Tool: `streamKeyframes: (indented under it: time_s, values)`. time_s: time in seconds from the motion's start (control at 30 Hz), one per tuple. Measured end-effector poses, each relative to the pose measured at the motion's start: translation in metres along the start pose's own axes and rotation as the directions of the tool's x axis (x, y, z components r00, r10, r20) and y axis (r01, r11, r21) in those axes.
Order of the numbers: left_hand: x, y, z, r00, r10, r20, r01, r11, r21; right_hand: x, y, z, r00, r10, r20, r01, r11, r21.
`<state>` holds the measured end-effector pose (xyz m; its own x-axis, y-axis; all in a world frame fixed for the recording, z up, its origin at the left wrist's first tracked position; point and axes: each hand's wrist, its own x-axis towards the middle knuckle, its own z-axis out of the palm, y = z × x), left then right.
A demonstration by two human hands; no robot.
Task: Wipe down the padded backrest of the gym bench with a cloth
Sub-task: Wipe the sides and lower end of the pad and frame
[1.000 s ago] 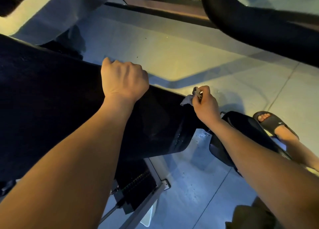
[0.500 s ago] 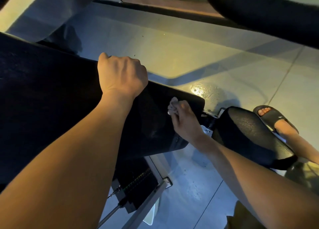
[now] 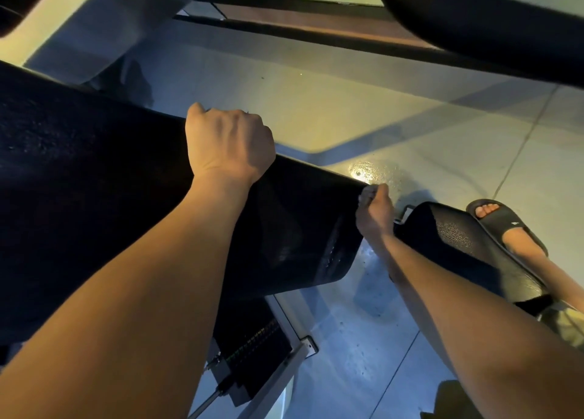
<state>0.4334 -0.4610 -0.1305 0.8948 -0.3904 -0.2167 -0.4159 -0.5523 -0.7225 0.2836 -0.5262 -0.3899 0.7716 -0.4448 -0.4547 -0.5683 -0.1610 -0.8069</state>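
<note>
The black padded backrest [image 3: 110, 181] runs from the left edge to the middle of the view. My left hand [image 3: 227, 143] grips its far edge, fingers curled over the rim. My right hand [image 3: 374, 210] is at the backrest's right end, near the far corner, curled round a small pale cloth [image 3: 363, 194]. Only a scrap of the cloth shows between my fingers and the pad. The black seat pad [image 3: 458, 244] lies just right of that hand, partly behind my right forearm.
The bench's metal frame and adjuster [image 3: 262, 355] sit below the backrest. A foot in a dark slide sandal [image 3: 505, 225] stands on the tiled floor [image 3: 331, 118] at the right. A thick black padded bar [image 3: 474, 23] crosses the top right.
My right hand with the cloth has moved from the top face of the backrest out to its right end corner. My left hand keeps its grip on the far edge.
</note>
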Motion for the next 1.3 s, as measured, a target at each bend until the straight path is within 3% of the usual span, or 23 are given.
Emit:
streamKeyframes:
  time_s: [0.03,0.07,0.13,0.17,0.27,0.37,0.43,0.5,0.53,0.6,0.63,0.67,0.73,0.77,0.87,1.0,1.1,1.3]
  values:
    - [0.000,0.000,0.000,1.000,-0.001,0.002,0.001,1.000,-0.004,0.011,0.011,-0.004,0.979,0.200,0.027,-0.198,0.978,-0.062]
    - [0.000,0.001,0.001,1.000,0.000,0.003,0.000,1.000,-0.010,0.017,0.023,-0.004,0.959,0.280,0.047,-0.274,0.957,-0.099]
    - [0.002,0.001,0.001,1.000,0.007,0.007,-0.007,1.000,-0.021,0.015,0.023,0.004,0.968,0.250,-0.026,-0.251,0.967,-0.047]
    - [0.001,0.001,0.001,1.000,0.010,0.004,-0.010,1.000,-0.027,0.007,0.019,0.008,0.986,0.155,-0.065,-0.159,0.985,-0.065]
    - [0.002,0.001,0.003,1.000,0.000,-0.008,0.000,0.999,-0.041,-0.030,-0.017,0.016,1.000,-0.028,0.010,0.028,1.000,0.013]
    - [0.001,0.000,0.003,1.000,-0.011,-0.004,0.011,0.999,-0.036,-0.046,-0.026,0.022,0.977,-0.204,0.068,0.209,0.976,-0.062]
    - [0.002,0.000,0.003,1.000,-0.011,-0.013,0.011,0.999,-0.035,-0.032,-0.001,0.025,0.984,-0.172,0.051,0.173,0.985,-0.016]
    - [0.002,0.000,0.004,1.000,-0.009,-0.012,0.008,0.999,-0.033,-0.018,0.005,0.021,0.982,-0.124,-0.140,0.140,0.984,0.109]
    - [0.002,0.000,0.005,1.000,-0.004,-0.013,0.003,1.000,-0.030,-0.014,0.002,0.017,0.985,-0.041,-0.168,0.064,0.989,0.130]
    - [0.003,0.000,0.006,1.000,0.001,-0.007,-0.001,1.000,-0.025,-0.003,0.004,0.016,0.967,0.249,-0.060,-0.234,0.952,0.195]
    - [0.004,0.001,0.006,1.000,0.004,-0.003,-0.004,1.000,-0.028,0.002,0.004,0.015,0.940,0.341,0.013,-0.332,0.903,0.272]
    - [0.004,0.001,0.005,1.000,0.010,-0.005,-0.010,0.999,-0.032,0.000,0.001,0.009,0.936,0.339,0.098,-0.352,0.914,0.200]
    - [0.004,0.001,0.003,1.000,0.015,-0.011,-0.016,0.999,-0.043,-0.004,0.006,0.004,0.968,0.244,0.065,-0.250,0.961,0.121]
    - [0.003,0.000,0.002,1.000,0.015,-0.018,-0.016,0.998,-0.053,-0.006,0.014,0.006,0.969,0.236,0.072,-0.245,0.956,0.163]
    - [-0.002,-0.001,-0.001,0.998,0.020,-0.054,-0.024,0.998,-0.066,-0.044,-0.007,-0.021,0.974,0.100,0.205,-0.121,0.988,0.093]
    - [-0.019,-0.006,-0.008,0.981,0.135,-0.137,-0.154,0.978,-0.139,-0.098,-0.043,-0.077,0.947,0.149,0.283,-0.202,0.965,0.168]
    - [-0.051,-0.013,0.001,0.927,0.226,-0.299,-0.285,0.944,-0.169,-0.121,-0.045,-0.107,0.948,0.059,0.314,-0.132,0.967,0.217]
    - [-0.149,-0.054,0.034,0.925,0.151,-0.349,-0.215,0.965,-0.150,-0.128,-0.057,-0.116,0.922,0.060,0.383,-0.124,0.982,0.143]
